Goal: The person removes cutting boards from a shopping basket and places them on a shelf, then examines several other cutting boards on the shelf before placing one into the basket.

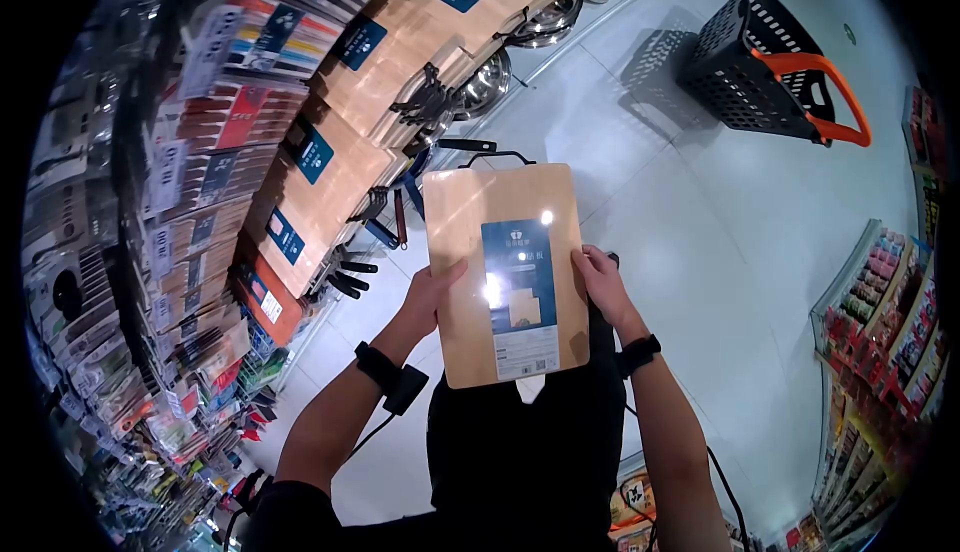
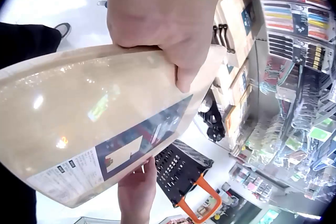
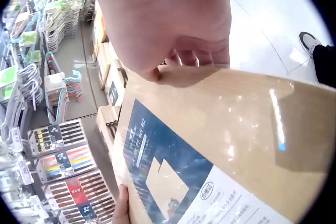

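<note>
A light wooden cutting board [image 1: 456, 322] in clear wrap is held up in front of the body, its black handle at the far end. A dark blue label [image 1: 517, 262] with a white lower part covers its middle. My left hand [image 1: 432, 299] grips the left edge, thumb on the face, as the left wrist view also shows with the thumb [image 2: 186, 77] over the edge. My right hand [image 1: 603, 283] grips the opposite edge; in the right wrist view its fingers curl behind the board [image 3: 247, 108].
More cutting boards [image 1: 350, 167] with blue labels line the shelf at left, pans [image 1: 485, 87] hanging beside them. Packaged knives [image 1: 225, 117] hang further left. A black basket [image 1: 735, 77] with an orange handle stands on the pale floor ahead. A stocked rack [image 1: 885, 312] is at right.
</note>
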`<state>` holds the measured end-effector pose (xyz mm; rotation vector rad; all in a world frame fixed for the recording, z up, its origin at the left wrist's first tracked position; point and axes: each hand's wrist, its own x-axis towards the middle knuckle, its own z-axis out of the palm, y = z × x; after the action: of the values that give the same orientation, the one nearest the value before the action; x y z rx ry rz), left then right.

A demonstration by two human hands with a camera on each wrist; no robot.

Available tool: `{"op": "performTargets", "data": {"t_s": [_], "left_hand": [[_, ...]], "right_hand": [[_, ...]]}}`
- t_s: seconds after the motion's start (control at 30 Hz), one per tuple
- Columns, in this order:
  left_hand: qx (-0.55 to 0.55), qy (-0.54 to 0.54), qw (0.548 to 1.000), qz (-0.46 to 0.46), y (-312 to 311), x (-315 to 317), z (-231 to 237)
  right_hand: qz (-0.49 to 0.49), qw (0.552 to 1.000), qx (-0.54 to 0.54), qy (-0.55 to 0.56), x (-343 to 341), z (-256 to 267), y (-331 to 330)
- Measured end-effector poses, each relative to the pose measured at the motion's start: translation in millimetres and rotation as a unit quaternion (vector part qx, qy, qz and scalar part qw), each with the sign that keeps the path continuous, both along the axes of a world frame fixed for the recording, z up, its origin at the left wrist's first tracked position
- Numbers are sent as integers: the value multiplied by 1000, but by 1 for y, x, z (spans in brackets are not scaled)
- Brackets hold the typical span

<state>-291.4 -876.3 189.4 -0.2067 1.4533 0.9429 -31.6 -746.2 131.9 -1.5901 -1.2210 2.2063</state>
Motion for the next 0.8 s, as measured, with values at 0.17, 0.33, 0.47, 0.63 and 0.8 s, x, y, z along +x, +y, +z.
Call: {"op": "performTargets", "data": {"t_s": [0.17, 0.33, 0.47, 0.63, 0.8], "left_hand": [[-20, -17, 999, 18, 29, 45, -114], [13, -27, 999, 15, 55, 66, -239], [35, -20, 997, 64, 57, 68, -310], [22, -67, 990, 120, 30, 76, -338], [-12, -95, 984, 149, 31, 78, -321]], "right_hand": [[-37, 998, -44, -1, 40, -120, 25], [-55, 996, -68, 14, 46, -215, 70], [-73, 995, -49, 48, 31, -299, 77], [-58, 998, 11, 23, 22, -319, 61], [-53, 997, -59, 14, 47, -312, 52]]}}
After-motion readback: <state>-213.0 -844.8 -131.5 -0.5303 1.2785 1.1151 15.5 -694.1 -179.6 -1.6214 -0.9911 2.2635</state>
